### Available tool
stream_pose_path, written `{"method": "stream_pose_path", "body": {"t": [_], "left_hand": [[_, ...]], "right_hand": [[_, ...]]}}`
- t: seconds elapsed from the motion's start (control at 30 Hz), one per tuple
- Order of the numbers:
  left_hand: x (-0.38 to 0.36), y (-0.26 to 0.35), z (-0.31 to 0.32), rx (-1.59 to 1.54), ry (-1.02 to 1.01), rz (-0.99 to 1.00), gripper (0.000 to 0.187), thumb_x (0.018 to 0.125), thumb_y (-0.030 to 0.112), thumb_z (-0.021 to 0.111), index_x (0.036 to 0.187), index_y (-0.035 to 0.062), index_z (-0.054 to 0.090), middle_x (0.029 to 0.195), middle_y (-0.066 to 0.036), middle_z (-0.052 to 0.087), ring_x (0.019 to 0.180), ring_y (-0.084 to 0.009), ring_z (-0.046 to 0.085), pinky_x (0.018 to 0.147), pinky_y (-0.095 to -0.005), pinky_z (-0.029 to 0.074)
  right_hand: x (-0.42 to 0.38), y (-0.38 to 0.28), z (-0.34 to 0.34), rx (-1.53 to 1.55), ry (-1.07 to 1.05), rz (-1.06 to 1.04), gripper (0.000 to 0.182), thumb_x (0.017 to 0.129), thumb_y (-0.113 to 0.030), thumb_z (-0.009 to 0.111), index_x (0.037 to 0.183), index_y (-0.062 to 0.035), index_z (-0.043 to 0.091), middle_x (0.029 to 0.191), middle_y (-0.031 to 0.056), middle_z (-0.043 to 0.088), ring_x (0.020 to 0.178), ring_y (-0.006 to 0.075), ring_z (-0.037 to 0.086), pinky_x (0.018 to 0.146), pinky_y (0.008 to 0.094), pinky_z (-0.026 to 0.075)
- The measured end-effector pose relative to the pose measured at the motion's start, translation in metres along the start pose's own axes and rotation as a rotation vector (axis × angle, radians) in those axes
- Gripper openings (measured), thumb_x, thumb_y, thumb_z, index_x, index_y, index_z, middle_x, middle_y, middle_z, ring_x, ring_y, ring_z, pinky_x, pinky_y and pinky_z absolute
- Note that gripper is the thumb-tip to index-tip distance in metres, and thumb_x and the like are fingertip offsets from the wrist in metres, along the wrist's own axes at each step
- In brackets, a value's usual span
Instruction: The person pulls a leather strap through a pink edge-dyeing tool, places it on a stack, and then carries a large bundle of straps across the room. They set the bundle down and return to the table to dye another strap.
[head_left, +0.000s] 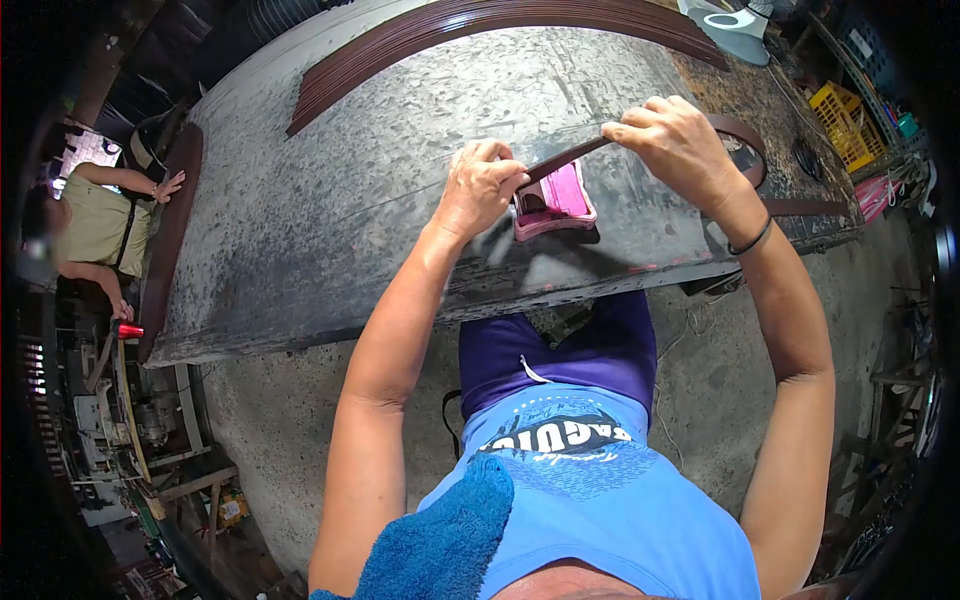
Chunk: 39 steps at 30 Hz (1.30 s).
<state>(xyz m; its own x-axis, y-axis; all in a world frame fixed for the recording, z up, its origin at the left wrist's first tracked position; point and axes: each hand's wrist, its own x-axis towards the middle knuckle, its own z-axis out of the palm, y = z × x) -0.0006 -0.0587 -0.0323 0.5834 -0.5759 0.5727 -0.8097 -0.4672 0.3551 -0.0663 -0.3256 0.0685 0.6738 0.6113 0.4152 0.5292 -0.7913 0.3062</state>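
Observation:
A dark brown leather strip (568,159) runs slanting between my two hands, over the worktable (330,250). My left hand (480,187) pinches its lower end with thumb and fingers. Higher up, my right hand (675,150) is closed on the strip, whose further length curls (757,150) behind my wrist and lies toward the table's right edge. Under the strip stands a pink open container (555,232) near the front edge, next to my left hand. Something dark brown sits in its left part, and its inside is stained bright pink.
Many brown strips (470,28) lie side by side along the table's far side. Another person (105,220) stands at the left end by a long brown piece (172,230). A yellow crate (845,125) is at the right; a grey-white object (728,25) sits at the back right.

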Motion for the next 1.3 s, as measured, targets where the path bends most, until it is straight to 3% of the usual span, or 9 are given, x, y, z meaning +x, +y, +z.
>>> {"method": "stream_pose_path", "body": {"t": [0.37,0.57,0.63,1.3], "left_hand": [[0.002,0.001,0.008,-0.005,-0.021,0.037,0.009,0.076,0.016,0.071,0.083,0.0093,0.071,0.088,-0.007,0.059,0.086,-0.0269,0.058,0.079,-0.0383,0.046],[-0.011,-0.006,0.000,0.037,-0.081,-0.038,0.008,0.077,0.019,0.070,0.082,0.0126,0.070,0.090,-0.003,0.058,0.094,-0.0253,0.054,0.084,-0.0421,0.041],[-0.008,-0.003,-0.003,0.049,-0.058,-0.005,0.010,0.077,0.016,0.070,0.085,0.0098,0.071,0.088,-0.006,0.059,0.088,-0.0266,0.056,0.081,-0.0389,0.044],[0.014,0.006,0.019,-0.062,-0.023,0.074,0.008,0.076,0.016,0.071,0.080,0.0092,0.070,0.083,-0.006,0.059,0.083,-0.0266,0.058,0.075,-0.0389,0.046]], "right_hand": [[-0.018,0.003,0.010,0.005,-0.019,0.008,0.022,0.079,-0.009,0.058,0.097,-0.0155,0.067,0.083,-0.0008,0.061,0.084,0.0167,0.059,0.072,0.0307,0.049],[-0.011,-0.010,0.016,0.027,-0.039,0.000,0.022,0.079,-0.010,0.059,0.098,-0.0160,0.067,0.084,-0.0011,0.062,0.083,0.0164,0.059,0.073,0.0302,0.049],[-0.010,-0.005,0.013,0.024,-0.008,-0.009,0.021,0.079,-0.010,0.059,0.098,-0.0157,0.067,0.084,-0.0013,0.062,0.082,0.0165,0.059,0.073,0.0303,0.049],[-0.028,0.018,0.006,0.005,0.001,0.017,0.016,0.082,-0.014,0.059,0.095,-0.0156,0.068,0.079,-0.0004,0.059,0.080,0.0175,0.059,0.070,0.0311,0.049]]}}
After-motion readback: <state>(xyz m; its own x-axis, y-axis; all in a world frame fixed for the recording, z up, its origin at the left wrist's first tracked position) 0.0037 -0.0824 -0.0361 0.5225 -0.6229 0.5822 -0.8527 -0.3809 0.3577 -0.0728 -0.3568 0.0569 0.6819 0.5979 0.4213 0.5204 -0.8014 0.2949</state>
